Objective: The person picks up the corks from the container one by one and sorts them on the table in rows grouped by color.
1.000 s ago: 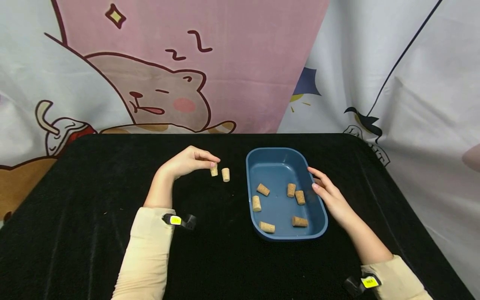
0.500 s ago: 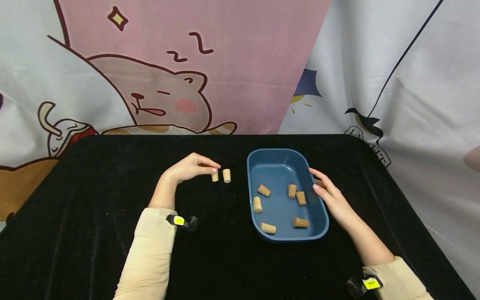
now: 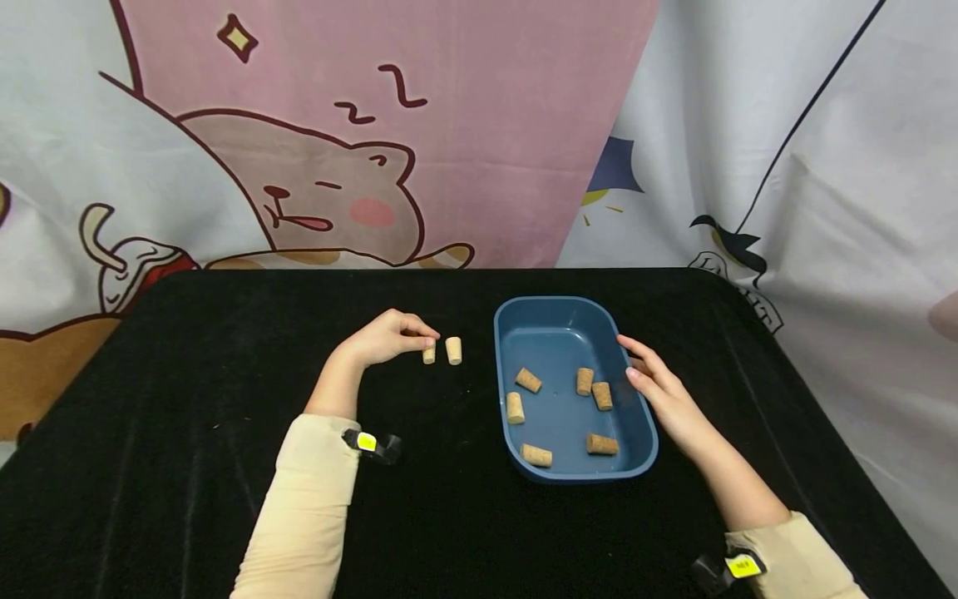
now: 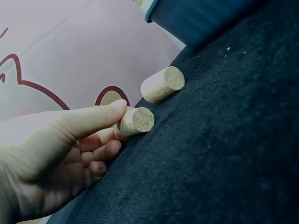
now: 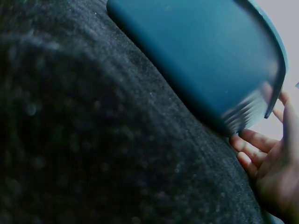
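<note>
My left hand [image 3: 385,338] pinches a pale cork [image 3: 429,353] between thumb and fingertips, close over the black cloth. A second pale cork [image 3: 453,350] stands just to its right; in the left wrist view this standing cork [image 4: 163,85] is a short way beyond the held cork [image 4: 138,122]. My right hand [image 3: 666,403] rests its fingers against the right side of a blue plastic bin [image 3: 503,349]. In the right wrist view its fingertips [image 5: 247,144] are at the bin's outer wall [image 5: 201,51]. Several corks lie inside the bin, among them a browner cork [image 3: 602,444] at the near right.
A black cloth [image 3: 419,516] covers the table. Behind its far edge hangs a printed curtain [image 3: 494,125] with a sleeping bear. The bin stands right of the two pale corks, with its near wall toward me.
My left hand has come down slightly toward me with the pinched cork, which is now level with the standing cork. My right hand has stayed at the bin.
</note>
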